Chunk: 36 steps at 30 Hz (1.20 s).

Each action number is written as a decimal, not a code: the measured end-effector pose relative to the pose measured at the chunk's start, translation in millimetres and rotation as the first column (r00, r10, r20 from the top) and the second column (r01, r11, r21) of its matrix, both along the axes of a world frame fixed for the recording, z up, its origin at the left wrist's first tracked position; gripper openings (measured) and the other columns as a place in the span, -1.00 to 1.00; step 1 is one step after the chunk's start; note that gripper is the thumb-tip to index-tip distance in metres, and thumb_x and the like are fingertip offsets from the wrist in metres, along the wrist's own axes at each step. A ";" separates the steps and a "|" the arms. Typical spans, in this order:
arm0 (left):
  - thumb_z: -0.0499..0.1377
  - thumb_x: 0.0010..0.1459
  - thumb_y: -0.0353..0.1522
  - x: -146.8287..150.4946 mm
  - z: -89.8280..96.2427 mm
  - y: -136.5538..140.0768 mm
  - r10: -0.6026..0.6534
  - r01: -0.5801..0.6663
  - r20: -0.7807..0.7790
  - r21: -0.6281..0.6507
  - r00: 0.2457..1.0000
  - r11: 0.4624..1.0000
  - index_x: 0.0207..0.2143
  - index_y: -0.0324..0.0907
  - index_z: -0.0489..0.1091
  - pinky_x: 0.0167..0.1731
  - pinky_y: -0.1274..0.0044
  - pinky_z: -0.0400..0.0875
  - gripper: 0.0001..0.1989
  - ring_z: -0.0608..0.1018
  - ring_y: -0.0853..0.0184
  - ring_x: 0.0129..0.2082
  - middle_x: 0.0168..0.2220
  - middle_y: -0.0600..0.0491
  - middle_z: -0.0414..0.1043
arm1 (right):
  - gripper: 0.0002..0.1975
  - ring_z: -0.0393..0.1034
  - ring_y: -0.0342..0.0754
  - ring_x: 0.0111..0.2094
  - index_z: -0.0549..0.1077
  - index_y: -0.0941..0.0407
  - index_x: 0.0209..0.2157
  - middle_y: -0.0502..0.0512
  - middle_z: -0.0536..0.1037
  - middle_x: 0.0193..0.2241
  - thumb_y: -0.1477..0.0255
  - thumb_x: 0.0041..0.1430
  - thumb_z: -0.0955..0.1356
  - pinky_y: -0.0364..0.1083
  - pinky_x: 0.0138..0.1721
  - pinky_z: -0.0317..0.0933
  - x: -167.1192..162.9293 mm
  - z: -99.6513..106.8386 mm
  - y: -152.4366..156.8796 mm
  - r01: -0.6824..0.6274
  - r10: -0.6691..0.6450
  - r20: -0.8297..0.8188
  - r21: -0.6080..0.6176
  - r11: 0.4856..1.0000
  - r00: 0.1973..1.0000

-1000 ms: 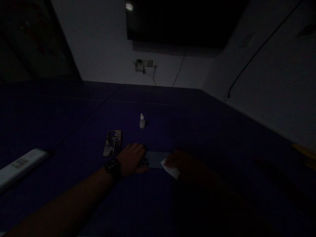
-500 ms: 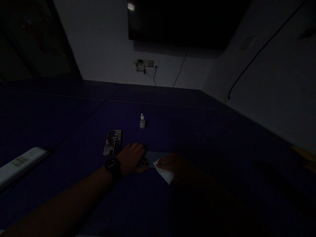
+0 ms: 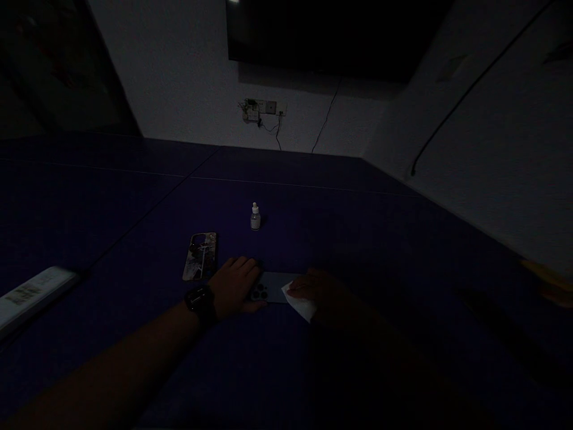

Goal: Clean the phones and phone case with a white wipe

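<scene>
A smartphone point(image 3: 276, 280) lies flat with its back and camera lenses facing up. My left hand point(image 3: 233, 284), wearing a dark watch point(image 3: 199, 298), holds its camera end, thumb on the near edge and fingers on the far edge. Over the other end, my right hand point(image 3: 326, 294) presses a white wipe point(image 3: 301, 307) against the phone's back; much of this hand is lost in shadow. Left of the phone rests a patterned phone case point(image 3: 200, 257). A small dropper bottle point(image 3: 255, 220) with a white top stands upright beyond my hands.
A long white box-like object point(image 3: 36, 294) lies on the dark blue table point(image 3: 286, 173) at the left. Something yellow point(image 3: 548, 276) is at the right edge, near a long dark shape. Wall sockets with cables point(image 3: 262, 110) sit below a large screen point(image 3: 331, 36).
The wipe and my right hand have shifted slightly right along the phone. My left hand keeps its hold. The whole view has tilted a little.
</scene>
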<state>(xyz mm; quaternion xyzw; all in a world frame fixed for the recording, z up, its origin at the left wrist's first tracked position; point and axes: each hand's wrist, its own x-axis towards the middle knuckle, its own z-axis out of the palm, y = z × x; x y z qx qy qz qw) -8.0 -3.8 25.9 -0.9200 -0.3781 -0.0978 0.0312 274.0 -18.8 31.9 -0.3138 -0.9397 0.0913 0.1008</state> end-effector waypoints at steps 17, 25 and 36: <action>0.28 0.12 -0.01 -8.7 -15.2 3.5 -0.065 0.100 0.237 -0.135 0.969 0.986 0.22 -0.22 0.16 0.27 -0.01 0.16 -0.24 0.22 -0.13 0.33 0.22 -0.29 0.24 | -0.49 0.38 0.05 0.08 0.43 0.04 0.12 0.13 0.54 0.08 0.47 0.08 0.34 0.05 0.13 0.16 12.6 -6.2 -0.1 -0.115 0.101 -0.134 -0.100 0.988 0.986; 0.29 0.10 -0.01 -6.4 -9.8 2.7 -0.037 0.083 0.259 -0.170 0.965 0.982 0.23 -0.20 0.15 0.26 -0.01 0.20 -0.22 0.24 -0.13 0.31 0.22 -0.27 0.25 | -0.59 0.40 -0.01 0.03 0.42 0.04 0.11 0.11 0.59 0.00 0.42 0.24 0.28 0.00 0.08 0.18 12.0 -15.6 -0.5 -0.212 0.201 -0.220 -0.029 0.977 0.955; 0.33 0.07 -0.03 -5.8 -6.2 1.5 -0.020 0.075 0.254 -0.210 0.967 0.975 0.21 -0.21 0.18 0.26 -0.01 0.19 -0.21 0.24 -0.12 0.31 0.21 -0.26 0.27 | -0.76 0.44 -0.05 -0.15 0.53 0.02 -0.06 0.03 0.64 -0.12 0.34 0.37 0.27 -0.05 -0.10 0.21 13.7 -24.6 -9.2 -0.144 0.139 -0.205 -0.009 0.990 0.969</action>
